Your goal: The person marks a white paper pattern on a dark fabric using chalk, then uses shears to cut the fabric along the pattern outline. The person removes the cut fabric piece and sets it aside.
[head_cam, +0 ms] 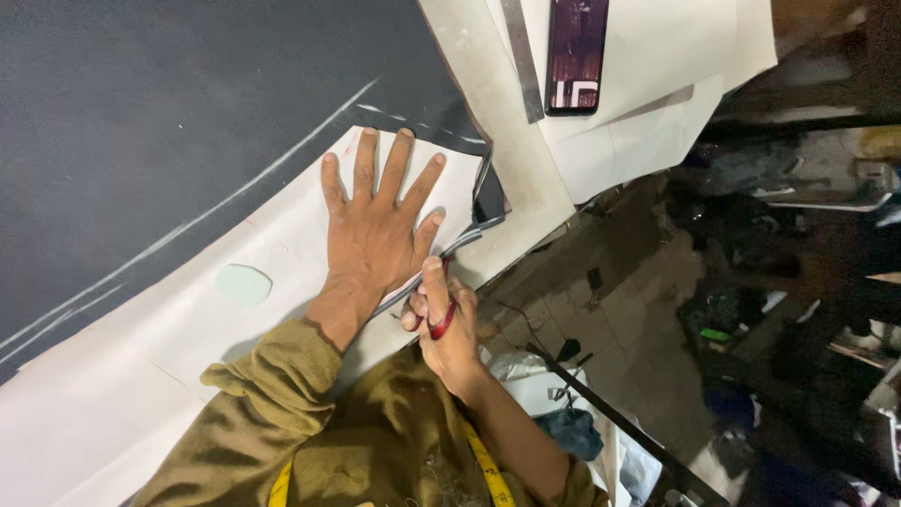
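Note:
My left hand [375,211] lies flat, fingers spread, on a white paper pattern [188,319] that rests on dark grey fabric [169,103]. My right hand [443,324] grips red-handled scissors [460,249], whose blades run up along the pattern's right edge into the fabric, just right of my left thumb. White chalk lines [235,197] curve across the fabric beside the pattern. A pale green piece of tailor's chalk [242,284] sits on the pattern near my left wrist.
More white paper sheets [648,84] lie at the top right with a metal ruler [522,56] and a dark phone [576,54] on them. A yellow tape measure [488,469] hangs round my neck. Beyond the table edge is a cluttered floor [657,329].

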{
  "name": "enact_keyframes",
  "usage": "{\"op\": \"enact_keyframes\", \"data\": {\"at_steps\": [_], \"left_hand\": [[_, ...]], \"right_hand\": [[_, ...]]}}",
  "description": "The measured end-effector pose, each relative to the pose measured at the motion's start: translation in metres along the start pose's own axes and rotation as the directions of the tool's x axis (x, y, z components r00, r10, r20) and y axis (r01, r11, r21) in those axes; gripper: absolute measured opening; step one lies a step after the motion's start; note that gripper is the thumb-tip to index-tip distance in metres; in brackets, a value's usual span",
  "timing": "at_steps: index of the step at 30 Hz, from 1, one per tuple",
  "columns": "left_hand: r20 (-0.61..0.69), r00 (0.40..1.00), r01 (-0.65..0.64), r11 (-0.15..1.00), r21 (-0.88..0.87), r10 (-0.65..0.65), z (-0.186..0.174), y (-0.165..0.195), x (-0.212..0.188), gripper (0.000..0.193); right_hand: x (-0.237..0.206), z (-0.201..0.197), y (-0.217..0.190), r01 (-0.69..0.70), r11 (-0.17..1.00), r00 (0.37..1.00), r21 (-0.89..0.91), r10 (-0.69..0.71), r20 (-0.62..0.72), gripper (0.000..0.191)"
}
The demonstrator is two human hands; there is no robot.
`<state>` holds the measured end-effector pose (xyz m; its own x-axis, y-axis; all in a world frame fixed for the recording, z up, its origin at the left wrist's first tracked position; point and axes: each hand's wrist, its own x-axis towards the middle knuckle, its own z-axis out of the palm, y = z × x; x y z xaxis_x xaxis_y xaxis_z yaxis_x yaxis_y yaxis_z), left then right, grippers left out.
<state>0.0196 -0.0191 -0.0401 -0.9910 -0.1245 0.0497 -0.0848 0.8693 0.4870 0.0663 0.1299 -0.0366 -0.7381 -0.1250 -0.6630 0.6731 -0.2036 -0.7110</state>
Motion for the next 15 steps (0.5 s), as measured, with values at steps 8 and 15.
{"op": "enact_keyframes", "data": {"at_steps": [8, 15], "left_hand": [[-0.028, 1.000, -0.005, 0.999, 0.042, 0.006, -0.010, 0.005, 0.004, 0.072], [-0.036, 0.999, -0.007, 0.997, 0.078, 0.010, -0.014, 0.008, 0.002, 0.073]], "right_hand": [[-0.043, -0.110, -0.036, 0.041, 0.983, 0.933, -0.178, -0.101, -0.344, 0.037], [-0.045, -0.138, -0.130, 0.182, 0.265, 0.983, -0.947, -0.039, 0.178, 0.033]]}}
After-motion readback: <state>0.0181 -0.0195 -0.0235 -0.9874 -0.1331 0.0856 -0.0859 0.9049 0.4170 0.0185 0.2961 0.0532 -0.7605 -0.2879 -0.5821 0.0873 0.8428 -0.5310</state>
